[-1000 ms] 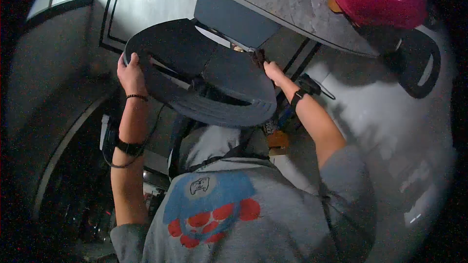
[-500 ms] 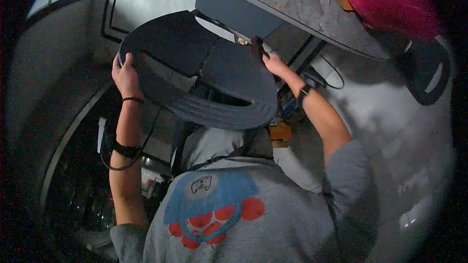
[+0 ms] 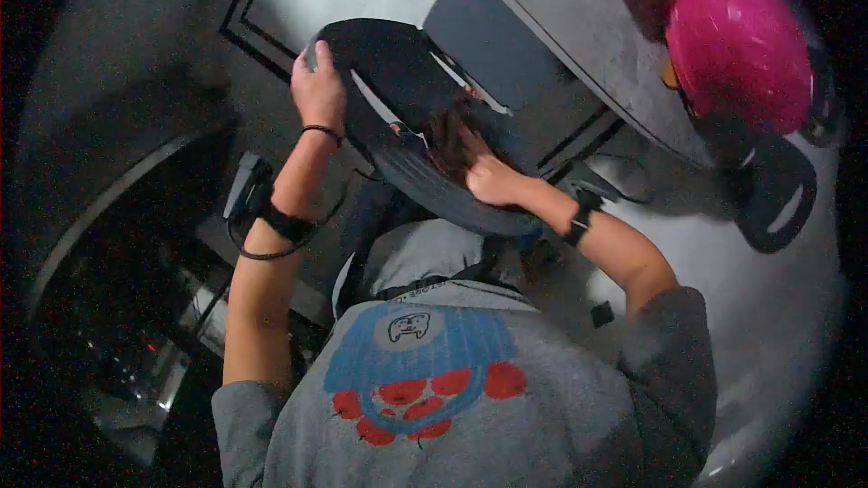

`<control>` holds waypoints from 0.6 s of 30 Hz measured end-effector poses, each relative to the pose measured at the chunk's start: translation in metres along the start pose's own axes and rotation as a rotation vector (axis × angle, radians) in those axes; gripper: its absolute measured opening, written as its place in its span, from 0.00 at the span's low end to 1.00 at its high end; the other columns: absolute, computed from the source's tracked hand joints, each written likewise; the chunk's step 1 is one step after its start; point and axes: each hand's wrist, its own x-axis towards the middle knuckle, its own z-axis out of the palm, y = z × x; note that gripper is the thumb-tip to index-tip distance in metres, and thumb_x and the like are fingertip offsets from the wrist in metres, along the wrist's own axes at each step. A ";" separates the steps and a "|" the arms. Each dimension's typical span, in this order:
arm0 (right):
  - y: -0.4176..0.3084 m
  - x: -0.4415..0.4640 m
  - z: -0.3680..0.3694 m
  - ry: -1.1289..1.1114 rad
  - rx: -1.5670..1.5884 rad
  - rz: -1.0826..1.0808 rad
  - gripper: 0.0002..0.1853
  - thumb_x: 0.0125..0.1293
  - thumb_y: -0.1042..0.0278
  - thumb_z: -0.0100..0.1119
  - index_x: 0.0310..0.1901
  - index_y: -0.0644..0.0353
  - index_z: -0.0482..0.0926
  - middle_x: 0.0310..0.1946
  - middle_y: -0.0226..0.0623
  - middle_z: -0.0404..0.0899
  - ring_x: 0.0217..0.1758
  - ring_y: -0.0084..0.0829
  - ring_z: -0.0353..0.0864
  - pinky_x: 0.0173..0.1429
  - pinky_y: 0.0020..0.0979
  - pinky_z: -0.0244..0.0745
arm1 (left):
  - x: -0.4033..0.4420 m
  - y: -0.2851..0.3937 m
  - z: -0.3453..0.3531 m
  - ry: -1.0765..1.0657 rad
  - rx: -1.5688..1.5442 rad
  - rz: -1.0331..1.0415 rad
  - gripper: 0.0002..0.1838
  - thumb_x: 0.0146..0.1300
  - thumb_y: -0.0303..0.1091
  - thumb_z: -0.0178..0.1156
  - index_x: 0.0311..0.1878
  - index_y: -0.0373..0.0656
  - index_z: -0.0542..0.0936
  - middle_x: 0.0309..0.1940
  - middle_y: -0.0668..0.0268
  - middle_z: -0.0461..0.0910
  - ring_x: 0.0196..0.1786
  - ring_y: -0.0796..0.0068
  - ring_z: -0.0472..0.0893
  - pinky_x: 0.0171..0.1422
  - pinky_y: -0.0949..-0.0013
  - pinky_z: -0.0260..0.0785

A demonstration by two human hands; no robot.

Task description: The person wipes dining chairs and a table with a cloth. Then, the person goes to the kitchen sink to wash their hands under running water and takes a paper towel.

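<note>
A dark grey plastic chair (image 3: pixel 384 50) with long slots is tilted up in front of my body. My left hand (image 3: pixel 318 90) grips its far left rim, thumb on the near face and fingers partly hidden behind the edge. Bunched in my right hand (image 3: pixel 493 176) is a dark brown cloth (image 3: pixel 448 137), pressed against the chair's surface near the slots. The fingers of that hand are partly covered by the cloth.
A grey stone-patterned table (image 3: pixel 579 27) stands ahead on the right, with a shiny pink rounded object (image 3: pixel 741 50) at its edge. Another dark chair (image 3: pixel 779 203) with a handle slot is at the right. A dark curved-edged fixture (image 3: pixel 136 208) lies left.
My right hand has moved with the cloth from the chair's right rim inward onto its slotted surface. The chair is now tilted more steeply, my left hand still on its rim.
</note>
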 end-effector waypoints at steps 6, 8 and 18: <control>0.046 0.142 0.038 0.257 0.076 0.383 0.30 0.53 0.71 0.45 0.59 0.64 0.54 0.57 0.55 0.55 0.62 0.51 0.52 0.61 0.40 0.53 | 0.036 -0.030 0.022 0.030 0.001 -0.080 0.28 0.61 0.48 0.44 0.51 0.29 0.64 0.46 0.46 0.70 0.50 0.58 0.71 0.54 0.67 0.60; 0.054 0.167 0.024 0.329 0.058 0.400 0.30 0.52 0.70 0.45 0.59 0.63 0.54 0.56 0.54 0.59 0.61 0.50 0.54 0.61 0.37 0.54 | 0.032 -0.023 0.027 0.025 -0.019 -0.060 0.27 0.62 0.47 0.43 0.50 0.29 0.65 0.45 0.47 0.71 0.49 0.58 0.71 0.53 0.67 0.60; 0.041 0.084 -0.020 0.016 0.340 0.516 0.24 0.55 0.72 0.40 0.57 0.58 0.61 0.50 0.53 0.66 0.53 0.49 0.65 0.57 0.37 0.60 | 0.040 -0.014 0.038 -0.018 -0.133 -0.018 0.25 0.61 0.45 0.41 0.50 0.30 0.65 0.46 0.45 0.70 0.51 0.52 0.69 0.54 0.63 0.60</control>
